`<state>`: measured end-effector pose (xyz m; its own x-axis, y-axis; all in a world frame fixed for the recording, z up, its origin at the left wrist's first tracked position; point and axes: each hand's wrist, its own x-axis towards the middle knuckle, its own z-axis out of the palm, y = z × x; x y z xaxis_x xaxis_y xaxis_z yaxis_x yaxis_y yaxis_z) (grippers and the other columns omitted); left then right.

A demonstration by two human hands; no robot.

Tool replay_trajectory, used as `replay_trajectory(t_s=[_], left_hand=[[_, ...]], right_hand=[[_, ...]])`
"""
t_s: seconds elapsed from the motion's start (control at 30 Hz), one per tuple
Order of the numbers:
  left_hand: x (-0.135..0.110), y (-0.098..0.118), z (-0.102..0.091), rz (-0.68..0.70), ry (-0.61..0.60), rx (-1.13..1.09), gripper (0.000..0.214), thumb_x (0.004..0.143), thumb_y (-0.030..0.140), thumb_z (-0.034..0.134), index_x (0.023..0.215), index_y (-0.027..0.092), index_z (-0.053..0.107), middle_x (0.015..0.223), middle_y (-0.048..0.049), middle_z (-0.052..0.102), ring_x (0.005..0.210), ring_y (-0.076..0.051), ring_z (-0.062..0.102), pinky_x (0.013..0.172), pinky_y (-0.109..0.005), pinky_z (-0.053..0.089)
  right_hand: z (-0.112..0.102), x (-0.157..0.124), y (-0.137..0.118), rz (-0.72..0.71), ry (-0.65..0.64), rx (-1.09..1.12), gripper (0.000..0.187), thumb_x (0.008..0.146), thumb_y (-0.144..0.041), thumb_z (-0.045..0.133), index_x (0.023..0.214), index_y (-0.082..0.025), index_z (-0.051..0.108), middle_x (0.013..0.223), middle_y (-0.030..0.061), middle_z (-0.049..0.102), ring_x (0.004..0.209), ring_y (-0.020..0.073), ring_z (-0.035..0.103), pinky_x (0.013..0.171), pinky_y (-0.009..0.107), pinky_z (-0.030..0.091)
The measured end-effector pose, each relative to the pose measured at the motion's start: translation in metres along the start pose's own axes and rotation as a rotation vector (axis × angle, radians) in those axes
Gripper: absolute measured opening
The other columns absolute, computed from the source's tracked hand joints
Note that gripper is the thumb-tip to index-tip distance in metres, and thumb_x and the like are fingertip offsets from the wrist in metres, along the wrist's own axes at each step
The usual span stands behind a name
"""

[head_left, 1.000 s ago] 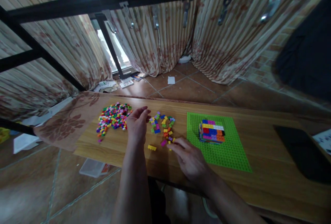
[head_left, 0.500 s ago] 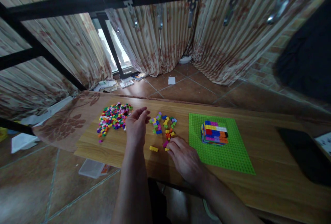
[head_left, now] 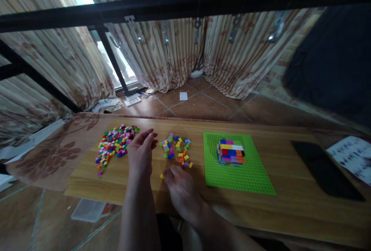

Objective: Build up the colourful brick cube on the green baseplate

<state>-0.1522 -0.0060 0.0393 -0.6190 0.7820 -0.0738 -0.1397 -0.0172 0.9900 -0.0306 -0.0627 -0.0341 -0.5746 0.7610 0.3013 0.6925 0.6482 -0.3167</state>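
My left hand (head_left: pixel 141 151) rests on the wooden table (head_left: pixel 284 204) between a large heap of small coloured bricks (head_left: pixel 113 146) and a smaller cluster of bricks (head_left: pixel 175 149); its fingers are loosely curled and hold nothing I can see. My right hand (head_left: pixel 180 184) lies palm down just below the small cluster, fingertips over a yellow brick (head_left: pixel 162 176) whose end pokes out at the left. Whether the fingers grip the brick is hidden. To the right lies a green baseplate (head_left: pixel 249 175) with a multicoloured brick block (head_left: pixel 231 152) built on it.
A black flat object (head_left: pixel 324 169) and a printed sheet (head_left: pixel 352 156) lie at the table's right end. A patterned cloth (head_left: pixel 49 154) covers the left end. Black metal bars (head_left: pixel 185 3) cross overhead. Curtains, papers and a clear plastic box (head_left: pixel 87 209) are on the tiled floor.
My right hand has slid left from beside the baseplate to the lone yellow brick and now covers most of it. The view has shifted to the right. The left hand stays in place.
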Motion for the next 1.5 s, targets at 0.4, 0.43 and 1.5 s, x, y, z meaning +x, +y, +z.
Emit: replay_trajectory(t_s=[0.4,0.43,1.5], left_hand=[[-0.003,0.003,-0.002,-0.067,-0.162,0.059,0.039,0.063,0.037,0.080,0.094,0.016,0.072,0.085,-0.0030,0.071,0.067,-0.009,0.060,0.063,-0.019,0.047],[-0.006,0.003,0.001,-0.091,-0.244,0.068,0.039,0.063,0.039,0.080,0.094,0.016,0.072,0.085,-0.0038,0.071,0.068,-0.010,0.061,0.064,-0.020,0.047],[-0.076,-0.027,0.097,-0.272,-0.650,0.135,0.028,0.066,0.034,0.073,0.088,0.017,0.067,0.058,0.0027,0.062,0.052,-0.012,0.061,0.051,-0.023,0.049]], right_hand=[[-0.044,0.003,0.026,0.194,0.203,0.452,0.020,0.090,-0.012,0.049,0.100,-0.023,0.062,0.095,0.0038,0.066,0.089,0.0189,0.062,0.077,0.031,0.049],[-0.053,0.003,0.037,0.268,0.274,0.582,0.018,0.090,-0.015,0.050,0.100,-0.023,0.063,0.095,0.0034,0.067,0.088,0.0180,0.063,0.076,0.031,0.050],[-0.138,-0.077,0.158,0.517,0.416,0.538,0.016,0.086,-0.030,0.059,0.093,-0.024,0.073,0.090,0.0049,0.069,0.084,0.0204,0.064,0.071,0.033,0.051]])
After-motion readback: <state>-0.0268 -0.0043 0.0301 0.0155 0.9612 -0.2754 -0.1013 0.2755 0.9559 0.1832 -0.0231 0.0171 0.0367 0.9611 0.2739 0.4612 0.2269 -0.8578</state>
